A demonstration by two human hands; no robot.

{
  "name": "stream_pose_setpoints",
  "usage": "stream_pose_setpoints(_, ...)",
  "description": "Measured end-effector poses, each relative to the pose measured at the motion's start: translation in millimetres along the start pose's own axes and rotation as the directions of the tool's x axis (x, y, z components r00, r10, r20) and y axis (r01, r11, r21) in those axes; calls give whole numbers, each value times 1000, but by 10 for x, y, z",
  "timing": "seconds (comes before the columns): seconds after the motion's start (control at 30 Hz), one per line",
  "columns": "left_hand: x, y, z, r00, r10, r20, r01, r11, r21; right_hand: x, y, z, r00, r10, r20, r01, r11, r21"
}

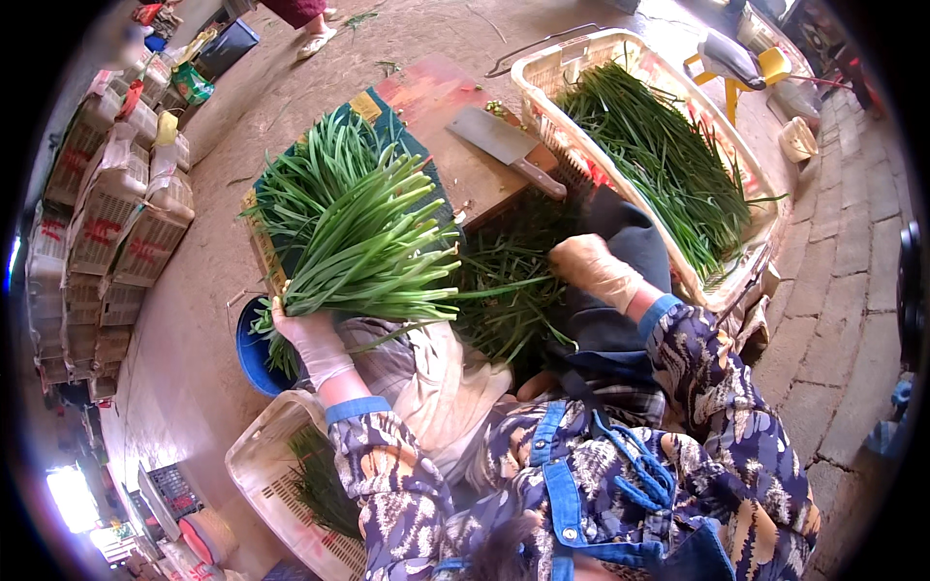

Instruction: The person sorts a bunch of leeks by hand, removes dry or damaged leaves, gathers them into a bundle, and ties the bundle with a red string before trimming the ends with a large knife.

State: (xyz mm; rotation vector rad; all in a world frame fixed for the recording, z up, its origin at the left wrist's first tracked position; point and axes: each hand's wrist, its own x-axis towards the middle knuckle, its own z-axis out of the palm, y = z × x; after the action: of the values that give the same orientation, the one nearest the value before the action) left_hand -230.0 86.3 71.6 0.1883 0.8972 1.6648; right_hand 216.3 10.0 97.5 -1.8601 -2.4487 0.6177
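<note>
My left hand [312,341], in a thin pale glove, is closed around the lower side of a big bunch of garlic chives [373,247]. The cut pale ends point right, and the leafy part rests on a dark green board [412,160]. My right hand [593,266], gloved too, is closed above my knee. A single chive blade [509,288] runs from near the bunch to its fingertips, which seem to pinch it. Loose chive leaves [518,329] lie in a heap between my legs. A cleaver [504,145] with a wooden handle lies on the wooden board [431,92].
A cream plastic crate [552,107] of chives stands at the right, another crate [254,460] at lower left. Beside my left hand is a blue bucket [254,360]. Stacked crates [121,208] line the left side. A yellow stool [773,66] and a person's leg [300,12] are farther off.
</note>
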Motion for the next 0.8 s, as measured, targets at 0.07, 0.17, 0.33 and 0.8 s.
stream_pose_setpoints(0.07,-1,85,-73,1000,9,-20,-9,1000,-2,-34,182,-71,988,156,-4,-155,978,-143)
stream_pose_setpoints(0.17,11,131,-114,997,8,-71,-5,999,41,144,-316,-288,860,-109,-498,219,961,168)
stream_pose_setpoints(0.33,87,-9,-91,998,-16,65,12,998,60,771,-863,79,954,93,-284,-47,985,164)
stream_pose_setpoints(0.8,354,59,-499,958,147,247,-242,875,418,311,808,698,976,18,216,56,940,-335)
